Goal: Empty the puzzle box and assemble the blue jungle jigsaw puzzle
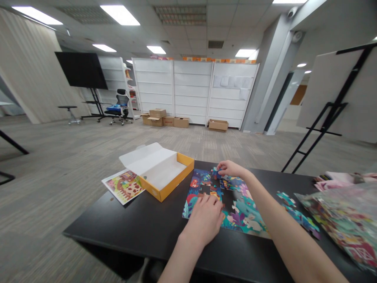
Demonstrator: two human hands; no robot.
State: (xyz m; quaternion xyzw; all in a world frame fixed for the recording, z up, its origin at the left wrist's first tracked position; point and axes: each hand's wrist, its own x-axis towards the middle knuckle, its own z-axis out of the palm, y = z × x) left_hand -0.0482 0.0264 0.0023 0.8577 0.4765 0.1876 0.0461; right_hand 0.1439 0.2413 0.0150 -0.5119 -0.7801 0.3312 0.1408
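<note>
A partly assembled jigsaw puzzle (247, 214) with bright animals and plants lies on the black table, with dark gaps in its middle. At its far edge my right hand (231, 169) pinches a blue puzzle piece (215, 171) between thumb and fingers. Whether that piece touches its neighbours, I cannot tell. My left hand (207, 216) rests on the near left part of the puzzle, fingers stretched forward, covering some of the picture. Loose puzzle pieces (300, 216) lie in a group to the right of my right forearm.
An open yellow box (167, 192) with a white inside stands left of the puzzle. Beside it is a picture sheet (123, 186). A clear plastic bag of pieces (347, 220) and pink cloth (335, 181) occupy the right end of the black table (132, 228).
</note>
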